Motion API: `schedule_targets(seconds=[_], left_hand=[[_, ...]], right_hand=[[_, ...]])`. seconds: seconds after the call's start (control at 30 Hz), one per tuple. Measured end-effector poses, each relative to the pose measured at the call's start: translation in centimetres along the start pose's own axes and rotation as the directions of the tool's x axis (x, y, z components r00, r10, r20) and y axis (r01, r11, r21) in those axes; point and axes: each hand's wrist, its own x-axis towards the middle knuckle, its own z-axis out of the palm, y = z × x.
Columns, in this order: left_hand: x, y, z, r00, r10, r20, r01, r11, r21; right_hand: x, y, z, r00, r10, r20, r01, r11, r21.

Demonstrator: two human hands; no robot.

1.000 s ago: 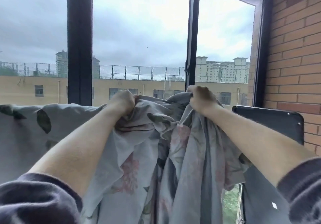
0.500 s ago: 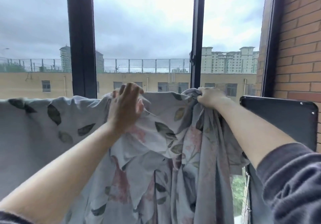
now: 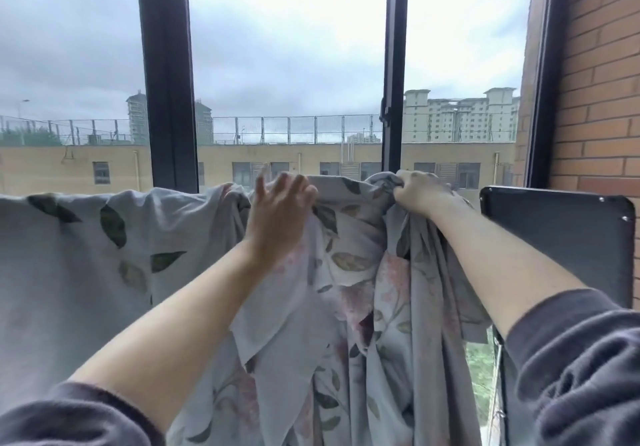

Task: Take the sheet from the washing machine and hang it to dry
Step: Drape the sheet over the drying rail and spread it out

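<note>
The left hand (image 3: 277, 217) reaches forward with straight, slightly spread fingers laid against the top edge of the sheet (image 3: 79, 272). Just right of it, the right hand (image 3: 417, 194) clenches a bunched fold at that edge. Both forearms are bare and outstretched. The pale grey sheet, printed with leaves and pink flowers, hangs before the far window frame (image 3: 168, 82), smooth at left and gathered in folds under the right hand.

The person wears a dark greyish-purple top of soft, slightly fuzzy cloth. The left sleeve (image 3: 69, 418) shows at the near left. The right sleeve (image 3: 581, 369), at the near right, is bunched into thick rounded folds. Both sleeves end about the elbow, leaving the forearms, left hand (image 3: 277, 217) and right hand (image 3: 415, 192) bare.
</note>
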Motion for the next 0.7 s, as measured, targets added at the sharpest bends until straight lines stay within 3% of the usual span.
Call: schedule_targets(seconds=[0.13,0.27,0.6,0.7], left_hand=[[4.1,-1.8,-1.9,0.938,-0.323,0.128,0.333,0.941,-0.066],[4.8,-2.7,-0.2,0.773,-0.406,0.489,0.507,0.857,-0.09],[3.9,-1.7,0.1,0.799,-0.233,0.554,0.301,0.953,-0.034],[3.7,-1.7,-0.1,0.85,-0.197,0.489,0.264,0.962,-0.07]], right_hand=[[0.0,-0.5,0.2,0.999,-0.035,0.005,0.035,0.999,0.004],[0.1,-0.4,0.0,0.997,-0.077,-0.009,0.076,0.996,-0.038],[0.7,1.1,-1.2,0.993,-0.053,-0.109,0.031,0.981,-0.193],[1.4,0.9,-1.3,0.99,0.01,-0.141,-0.036,0.982,-0.185]])
